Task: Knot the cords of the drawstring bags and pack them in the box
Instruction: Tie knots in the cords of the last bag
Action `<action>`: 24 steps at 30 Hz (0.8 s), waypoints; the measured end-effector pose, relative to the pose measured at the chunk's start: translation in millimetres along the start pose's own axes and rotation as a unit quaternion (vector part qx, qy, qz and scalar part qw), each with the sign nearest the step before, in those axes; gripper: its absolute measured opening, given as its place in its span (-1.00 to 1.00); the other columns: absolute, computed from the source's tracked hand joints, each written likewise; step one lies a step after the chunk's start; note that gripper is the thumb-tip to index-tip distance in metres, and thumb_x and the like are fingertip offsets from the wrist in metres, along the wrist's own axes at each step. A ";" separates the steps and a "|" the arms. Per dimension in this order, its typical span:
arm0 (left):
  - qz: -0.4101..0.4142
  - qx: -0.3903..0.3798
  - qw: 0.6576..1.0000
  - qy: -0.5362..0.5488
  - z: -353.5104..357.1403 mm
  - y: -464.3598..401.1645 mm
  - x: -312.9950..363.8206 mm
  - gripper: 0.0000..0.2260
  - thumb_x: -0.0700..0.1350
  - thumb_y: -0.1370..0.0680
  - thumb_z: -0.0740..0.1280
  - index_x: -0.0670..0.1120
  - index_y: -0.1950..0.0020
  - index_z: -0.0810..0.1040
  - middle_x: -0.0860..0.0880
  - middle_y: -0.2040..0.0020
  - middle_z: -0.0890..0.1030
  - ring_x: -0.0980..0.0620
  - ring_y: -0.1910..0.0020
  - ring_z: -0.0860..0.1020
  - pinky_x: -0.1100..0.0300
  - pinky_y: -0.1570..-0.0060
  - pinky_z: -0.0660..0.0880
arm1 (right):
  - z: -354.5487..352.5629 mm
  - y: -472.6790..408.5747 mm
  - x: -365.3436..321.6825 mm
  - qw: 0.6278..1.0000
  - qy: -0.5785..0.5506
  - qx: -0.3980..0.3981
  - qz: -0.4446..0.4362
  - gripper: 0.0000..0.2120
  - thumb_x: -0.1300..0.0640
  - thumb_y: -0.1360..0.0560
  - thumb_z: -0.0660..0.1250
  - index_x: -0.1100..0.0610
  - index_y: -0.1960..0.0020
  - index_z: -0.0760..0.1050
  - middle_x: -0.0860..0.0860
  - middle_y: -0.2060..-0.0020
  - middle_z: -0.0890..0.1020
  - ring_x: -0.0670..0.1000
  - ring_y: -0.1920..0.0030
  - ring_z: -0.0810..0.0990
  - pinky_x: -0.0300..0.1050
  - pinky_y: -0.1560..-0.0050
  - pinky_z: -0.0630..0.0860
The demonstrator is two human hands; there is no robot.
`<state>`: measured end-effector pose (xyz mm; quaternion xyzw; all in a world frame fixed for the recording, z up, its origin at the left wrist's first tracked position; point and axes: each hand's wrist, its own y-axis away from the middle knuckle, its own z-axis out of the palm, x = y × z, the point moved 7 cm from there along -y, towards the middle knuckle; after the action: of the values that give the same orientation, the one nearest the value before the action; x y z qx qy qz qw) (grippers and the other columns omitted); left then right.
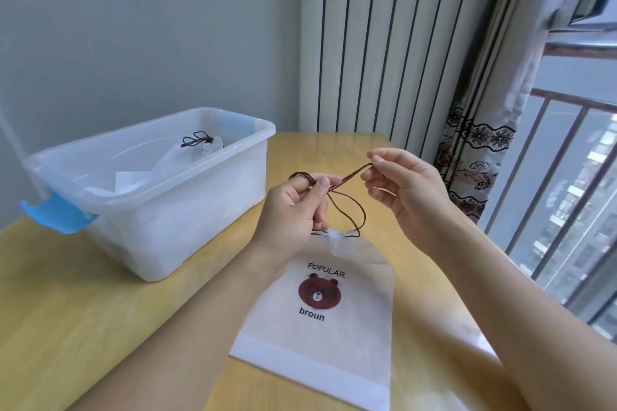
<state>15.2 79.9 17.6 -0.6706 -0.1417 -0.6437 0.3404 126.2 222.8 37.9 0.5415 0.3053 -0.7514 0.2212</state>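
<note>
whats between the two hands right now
In the head view, a stretch of the brown cord runs between the left hand and the right hand. Both pinch it above the bear-print bag.

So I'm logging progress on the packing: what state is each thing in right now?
Bear-print drawstring bag: flat on table, mouth cinched.
Brown cord: looped, not yet knotted tight.
Left hand: pinches cord.
Right hand: pinches cord end.
Plastic box: open.
Packed bag: in box, cord knotted.
</note>
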 end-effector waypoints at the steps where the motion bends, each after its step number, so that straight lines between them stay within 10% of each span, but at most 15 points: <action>1: -0.011 0.003 1.000 0.013 0.3 0.4 -0.8 -0.82 -0.11 -0.68 0.25 -0.06 -0.10 0.66 -0.02 0.43 0.40 0.06 0.44 0.38 0.18 0.26 0.49 | 2.2 1.3 0.2 1.000 -0.013 -0.007 0.017 -0.88 0.25 -0.59 0.35 0.15 -0.10 0.62 0.09 0.22 0.68 -0.01 0.24 0.60 -0.16 0.17 0.51; 11: -0.185 -0.029 0.946 0.265 8.6 0.5 -11.2 -0.80 -0.17 -0.68 0.18 -0.14 -0.18 0.58 -0.03 0.12 0.71 0.13 0.25 0.58 0.38 0.44 0.44 | 39.8 26.4 -0.2 0.969 0.114 -0.209 0.065 -0.51 0.29 -0.52 0.42 0.15 -0.43 0.43 0.31 0.19 0.57 0.01 0.46 0.43 -0.20 0.46 0.24; 16: -0.206 -0.061 0.917 0.337 8.8 0.9 -6.1 -0.81 -0.15 -0.67 0.20 -0.13 -0.13 0.60 -0.04 0.13 0.68 0.20 0.44 0.44 0.41 0.54 0.34 | 41.0 29.8 19.3 0.933 0.243 -0.251 0.088 -0.86 0.21 -0.56 0.42 0.24 -0.09 0.60 0.16 0.11 0.73 -0.01 0.42 0.54 -0.26 0.49 0.34; 21: -0.099 0.008 0.980 0.170 -8.8 -6.6 0.4 -0.75 -0.11 -0.70 0.18 -0.19 -0.07 0.62 -0.14 0.16 0.66 0.06 0.27 0.61 0.33 0.29 0.58 | 35.8 24.7 15.0 0.940 0.261 -0.204 0.082 -0.67 -0.05 -0.47 0.48 0.23 0.06 0.59 0.13 0.21 0.71 0.00 0.47 0.46 -0.23 0.50 0.30; 24: -0.015 0.022 0.994 0.110 -7.8 -5.2 9.2 -0.68 -0.11 -0.70 0.17 -0.21 0.07 0.64 -0.21 0.06 0.66 -0.04 0.07 0.63 0.24 0.06 0.61 | 29.9 22.7 21.5 0.944 0.221 -0.184 0.161 -0.33 -0.42 -0.48 0.19 0.21 0.14 0.62 0.14 0.39 0.53 -0.01 0.51 0.26 -0.19 0.48 0.12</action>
<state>7.1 76.4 27.4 -0.5856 -0.1278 -0.7157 0.3586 114.3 185.6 19.4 0.6856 0.3884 -0.4982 0.3619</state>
